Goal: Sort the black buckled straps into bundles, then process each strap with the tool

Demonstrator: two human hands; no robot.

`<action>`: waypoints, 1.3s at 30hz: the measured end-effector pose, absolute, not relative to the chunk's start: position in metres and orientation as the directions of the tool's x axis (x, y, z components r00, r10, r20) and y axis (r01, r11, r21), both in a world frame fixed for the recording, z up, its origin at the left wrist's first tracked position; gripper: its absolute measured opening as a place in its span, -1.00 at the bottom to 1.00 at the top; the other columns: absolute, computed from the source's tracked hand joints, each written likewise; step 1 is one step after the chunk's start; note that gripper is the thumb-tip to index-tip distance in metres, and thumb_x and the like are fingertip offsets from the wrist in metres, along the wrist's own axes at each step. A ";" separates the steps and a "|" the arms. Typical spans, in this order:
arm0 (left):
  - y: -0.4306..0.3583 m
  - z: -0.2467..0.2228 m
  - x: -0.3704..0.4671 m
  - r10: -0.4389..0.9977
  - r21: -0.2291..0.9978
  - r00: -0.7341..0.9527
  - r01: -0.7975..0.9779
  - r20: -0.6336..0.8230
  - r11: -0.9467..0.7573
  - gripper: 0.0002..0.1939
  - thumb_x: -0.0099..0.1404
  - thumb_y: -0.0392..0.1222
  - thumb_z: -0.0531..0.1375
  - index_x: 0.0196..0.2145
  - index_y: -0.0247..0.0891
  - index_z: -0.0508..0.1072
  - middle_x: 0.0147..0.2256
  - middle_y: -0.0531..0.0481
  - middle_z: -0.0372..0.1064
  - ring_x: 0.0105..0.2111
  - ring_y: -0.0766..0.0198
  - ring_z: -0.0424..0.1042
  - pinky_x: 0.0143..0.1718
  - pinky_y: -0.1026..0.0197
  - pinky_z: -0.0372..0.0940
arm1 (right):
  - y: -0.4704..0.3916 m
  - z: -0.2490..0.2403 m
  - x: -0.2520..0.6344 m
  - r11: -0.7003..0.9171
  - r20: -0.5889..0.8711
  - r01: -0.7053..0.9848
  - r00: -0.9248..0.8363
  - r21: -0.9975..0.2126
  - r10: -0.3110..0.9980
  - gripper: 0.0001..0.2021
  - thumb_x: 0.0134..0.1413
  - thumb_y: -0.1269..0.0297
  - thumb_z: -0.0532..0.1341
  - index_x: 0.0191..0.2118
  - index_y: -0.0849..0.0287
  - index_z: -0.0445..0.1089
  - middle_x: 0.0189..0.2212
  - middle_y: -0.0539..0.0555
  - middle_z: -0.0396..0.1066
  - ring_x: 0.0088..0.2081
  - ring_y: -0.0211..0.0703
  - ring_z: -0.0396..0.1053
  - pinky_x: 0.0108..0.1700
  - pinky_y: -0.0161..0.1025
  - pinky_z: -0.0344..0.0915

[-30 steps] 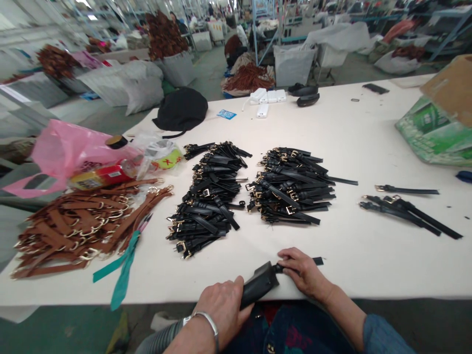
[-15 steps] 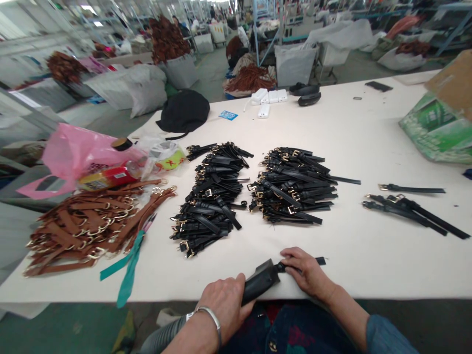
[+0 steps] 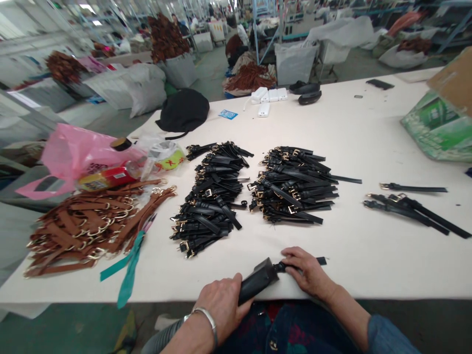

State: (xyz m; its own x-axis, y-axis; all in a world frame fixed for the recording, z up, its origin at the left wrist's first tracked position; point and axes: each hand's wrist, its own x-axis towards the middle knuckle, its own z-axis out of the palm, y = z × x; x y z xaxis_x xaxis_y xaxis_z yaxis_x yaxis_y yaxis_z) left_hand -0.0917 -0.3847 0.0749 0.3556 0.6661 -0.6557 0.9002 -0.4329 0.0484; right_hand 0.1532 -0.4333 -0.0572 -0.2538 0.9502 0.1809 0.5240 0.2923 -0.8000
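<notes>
My left hand (image 3: 223,300), with a bracelet at the wrist, is wrapped round a black tubular tool (image 3: 257,284) with a broad, nozzle-like end. A grey ribbed hose (image 3: 164,339) runs under that wrist; whether it joins the tool is hidden. My right hand (image 3: 304,270) pinches a short black strap (image 3: 322,261) low over the table's front edge. The strap's near end lies at the tool's mouth, its tail poking out past my fingers. Beyond my hands lie two heaps of black buckle straps, a left heap (image 3: 210,196) and a right heap (image 3: 295,187).
Several loose black straps (image 3: 413,209) lie at right. Brown straps with metal rings (image 3: 84,223), teal ribbon (image 3: 129,275), a pink bag (image 3: 81,152) and a bottle (image 3: 110,177) are at left. A black cap (image 3: 184,110), white devices (image 3: 269,96) and a green box (image 3: 438,118) stand farther back.
My left hand and the black tool have shifted slightly left, and the tool's mouth has turned a little. My right hand keeps its hold on the strap, nearly still.
</notes>
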 end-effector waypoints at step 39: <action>-0.385 0.062 -0.092 0.729 0.059 0.297 0.941 -0.616 -0.334 -0.66 0.21 0.08 0.01 -0.22 -0.16 0.37 -0.35 -0.12 0.47 -0.32 0.02 0.46 -0.32 0.10 0.27 | -0.432 -0.054 0.153 0.230 0.128 0.510 -0.228 -0.829 0.965 -0.67 -0.01 0.42 0.17 -0.06 0.10 0.37 -0.04 0.19 0.32 0.00 0.00 0.27 0.03 0.02 0.26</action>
State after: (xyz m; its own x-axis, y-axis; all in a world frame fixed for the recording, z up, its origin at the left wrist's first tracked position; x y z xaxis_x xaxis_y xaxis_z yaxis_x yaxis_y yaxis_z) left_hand -0.0916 -0.3848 0.0622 0.2973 0.7293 -0.6163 0.9408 -0.3338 0.0588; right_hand 0.1532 -0.4323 -0.0538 -0.2277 0.9653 0.1276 0.5103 0.2299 -0.8287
